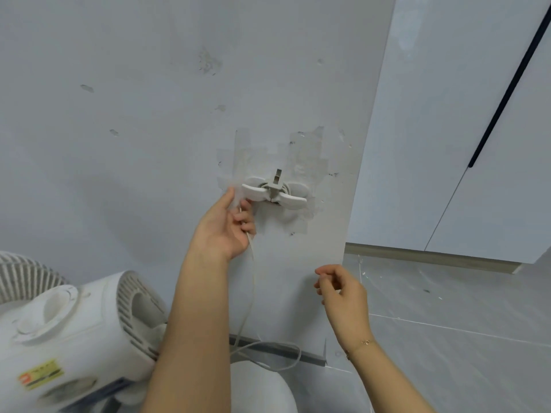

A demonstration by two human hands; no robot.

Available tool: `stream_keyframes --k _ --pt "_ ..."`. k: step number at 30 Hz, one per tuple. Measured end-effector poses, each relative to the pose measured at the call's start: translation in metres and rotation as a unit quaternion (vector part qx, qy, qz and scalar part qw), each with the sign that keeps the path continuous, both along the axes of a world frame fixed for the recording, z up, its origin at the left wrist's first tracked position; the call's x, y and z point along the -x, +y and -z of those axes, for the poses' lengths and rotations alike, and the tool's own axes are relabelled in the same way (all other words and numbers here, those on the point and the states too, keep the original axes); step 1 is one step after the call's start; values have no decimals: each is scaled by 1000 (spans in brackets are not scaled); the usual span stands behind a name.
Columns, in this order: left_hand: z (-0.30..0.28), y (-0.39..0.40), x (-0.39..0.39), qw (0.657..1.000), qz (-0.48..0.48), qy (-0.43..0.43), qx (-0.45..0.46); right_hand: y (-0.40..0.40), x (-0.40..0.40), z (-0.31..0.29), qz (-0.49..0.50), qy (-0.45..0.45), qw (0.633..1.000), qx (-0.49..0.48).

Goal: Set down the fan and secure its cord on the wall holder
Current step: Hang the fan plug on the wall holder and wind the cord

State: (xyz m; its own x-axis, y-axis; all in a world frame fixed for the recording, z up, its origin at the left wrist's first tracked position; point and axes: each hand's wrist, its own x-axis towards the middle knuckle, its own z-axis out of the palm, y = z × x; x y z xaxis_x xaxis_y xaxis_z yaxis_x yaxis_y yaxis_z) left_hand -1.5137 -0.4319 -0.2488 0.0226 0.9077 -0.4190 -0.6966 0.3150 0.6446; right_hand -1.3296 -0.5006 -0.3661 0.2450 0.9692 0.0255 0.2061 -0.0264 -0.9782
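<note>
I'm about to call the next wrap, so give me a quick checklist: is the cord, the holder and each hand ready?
1. Fan set down by the wall: ok.
2. Left hand gripping the cord: ok.
3. Cord already wound on the wall holder: ok, loops show behind its wings.
4. Plug seated at the holder: cannot tell.
5. Right hand free: ok, empty and off the wall.
6. Slack near the floor taken up: not ok.

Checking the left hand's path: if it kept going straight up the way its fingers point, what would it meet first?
Probably the holder's left wing: the left hand, gripping the cord, points up with its fingers just below that wing. Depth is unclear, so it might brush the wall beside it instead.
</note>
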Motion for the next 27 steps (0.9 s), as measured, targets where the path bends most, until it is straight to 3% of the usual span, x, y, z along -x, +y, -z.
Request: stream_keyframes --k 3,11,15,18,21,24,27 --pt "-6 -2 2 998 -11 57 -17 1 -9 0 -15 -22 1000 2" --pt "-13 0 -7 992 -64 109 -21 2 -12 1 -9 -35 999 6" --pt "-15 -1 -7 988 -67 134 -37 4 -7 -5 38 -62 997 -41" --pt "-18 -5 -9 989 -70 125 -41 8 -3 -8 95 -24 994 -52" --pt "-21 -8 -12 965 -94 237 -54 13 1 -7 118 32 991 -50" --pt "-25 -6 -10 904 -111 409 -53 17 12 -4 94 53 993 -55" --pt "-28 -8 -7 896 -93 429 -60 17 19 0 90 50 993 -55"
